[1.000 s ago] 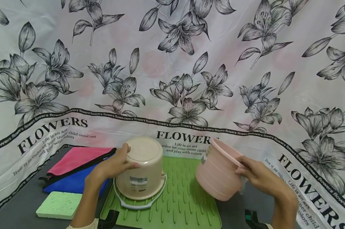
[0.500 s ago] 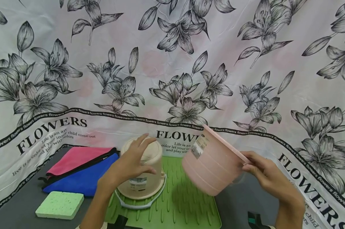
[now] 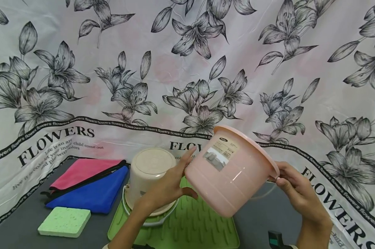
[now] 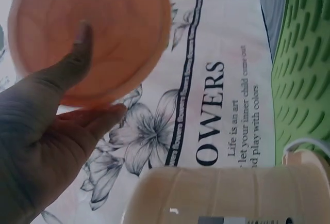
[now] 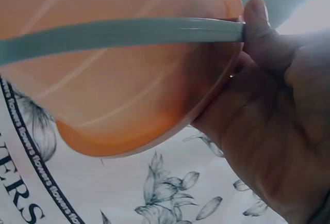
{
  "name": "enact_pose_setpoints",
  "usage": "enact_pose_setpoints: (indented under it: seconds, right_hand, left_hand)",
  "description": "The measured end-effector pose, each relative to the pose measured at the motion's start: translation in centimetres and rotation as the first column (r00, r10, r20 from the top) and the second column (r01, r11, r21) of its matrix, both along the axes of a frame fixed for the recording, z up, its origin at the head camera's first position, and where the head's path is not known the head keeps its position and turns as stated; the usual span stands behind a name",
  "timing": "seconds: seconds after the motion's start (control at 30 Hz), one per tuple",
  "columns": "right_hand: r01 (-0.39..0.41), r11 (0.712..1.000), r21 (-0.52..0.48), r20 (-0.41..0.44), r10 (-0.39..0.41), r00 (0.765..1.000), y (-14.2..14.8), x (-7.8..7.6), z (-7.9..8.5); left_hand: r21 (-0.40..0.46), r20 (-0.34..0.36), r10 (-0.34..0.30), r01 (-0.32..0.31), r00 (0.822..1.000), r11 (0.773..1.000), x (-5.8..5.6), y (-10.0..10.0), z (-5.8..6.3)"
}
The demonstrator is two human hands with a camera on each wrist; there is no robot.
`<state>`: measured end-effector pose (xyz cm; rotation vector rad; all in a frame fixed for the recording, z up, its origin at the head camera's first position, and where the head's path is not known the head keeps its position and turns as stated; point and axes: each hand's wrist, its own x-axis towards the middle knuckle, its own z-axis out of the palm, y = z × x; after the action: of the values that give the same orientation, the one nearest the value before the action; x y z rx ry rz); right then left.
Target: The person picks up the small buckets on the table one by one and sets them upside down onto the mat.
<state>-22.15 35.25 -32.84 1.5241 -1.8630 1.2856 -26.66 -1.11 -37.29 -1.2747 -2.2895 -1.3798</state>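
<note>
A pink plastic bucket point(image 3: 234, 169) with a paper label is held tilted above the green ridged mat point(image 3: 212, 228). My right hand point(image 3: 299, 193) grips its rim, fingers and thumb pinching the edge by one end of the pale grey handle point(image 5: 154, 32). My left hand point(image 3: 168, 183) reaches to the bucket's base with thumb and fingers spread apart. In the left wrist view, its thumb overlaps the round bucket bottom point(image 4: 124, 33). Behind the left hand, a beige bucket point(image 3: 147, 164) stands upside down on the mat, its handle lying around the rim.
Left of the mat lie pink point(image 3: 88, 173) and blue point(image 3: 91, 195) folded cloths with black edging. A light green sponge point(image 3: 64, 222) sits in front of them on the dark grey table point(image 3: 22, 207). A floral sheet point(image 3: 175, 97) hangs behind.
My left hand has left the beige bucket and moved right to the pink bucket's base. My right hand has raised the pink bucket and turned its label toward the camera.
</note>
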Motion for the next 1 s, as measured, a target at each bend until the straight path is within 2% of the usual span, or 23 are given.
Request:
enact_pose_setpoints:
  seconds: [0.1, 0.23, 0.33, 0.43, 0.6, 0.67, 0.73, 0.83, 0.93, 1.0]
  right_hand:
    - [-0.034, 0.999, -0.021, 0.016, 0.034, 0.999, -0.2, -0.4, 0.0]
    - [-0.01, 0.999, -0.047, 0.05, 0.012, 0.999, -0.5, -0.6, 0.2]
    - [0.017, 0.997, -0.069, 0.091, -0.01, 0.996, -0.9, -0.6, 0.5]
    - [0.065, 0.995, -0.069, 0.133, -0.055, 0.99, -1.7, -0.5, 0.7]
    - [0.223, 0.975, -0.002, 0.096, -0.221, 0.97, -3.1, 0.1, 0.9]
    - [0.324, 0.944, 0.07, 0.039, -0.327, 0.944, -3.5, 0.3, 1.0]
    - [0.415, 0.897, 0.151, -0.037, -0.415, 0.909, -3.9, 0.4, 1.1]
    - [0.492, 0.842, 0.221, -0.126, -0.476, 0.87, -4.9, 0.4, 1.2]
    - [0.517, 0.822, 0.24, -0.143, -0.497, 0.856, -6.2, 0.7, 1.5]
    - [0.545, 0.807, 0.228, -0.156, -0.522, 0.838, -6.9, 1.0, 1.6]
  left_hand:
    - [0.028, -0.052, 0.018, -0.017, 0.998, 0.999, 0.0, 0.3, -0.2]
    - [0.114, -0.1, 0.09, -0.078, 0.991, 0.99, 0.2, 0.3, 0.0]
    - [0.206, -0.055, 0.098, -0.085, 0.994, 0.975, 0.4, 0.3, 0.4]
    - [0.273, -0.006, 0.135, -0.128, 0.991, 0.954, 0.8, 0.4, 0.6]
    - [0.337, 0.041, 0.225, -0.225, 0.973, 0.914, 1.0, 0.7, 0.7]
    - [0.357, 0.047, 0.272, -0.271, 0.961, 0.894, 1.1, 0.9, 0.8]
    - [0.376, 0.062, 0.32, -0.319, 0.946, 0.87, 1.2, 1.0, 0.8]
    - [0.385, 0.133, 0.375, -0.397, 0.917, 0.833, 1.6, 1.1, 0.9]
    - [0.392, 0.212, 0.382, -0.436, 0.9, 0.81, 1.8, 1.1, 1.1]
    - [0.415, 0.242, 0.354, -0.426, 0.903, 0.804, 1.9, 1.0, 1.3]
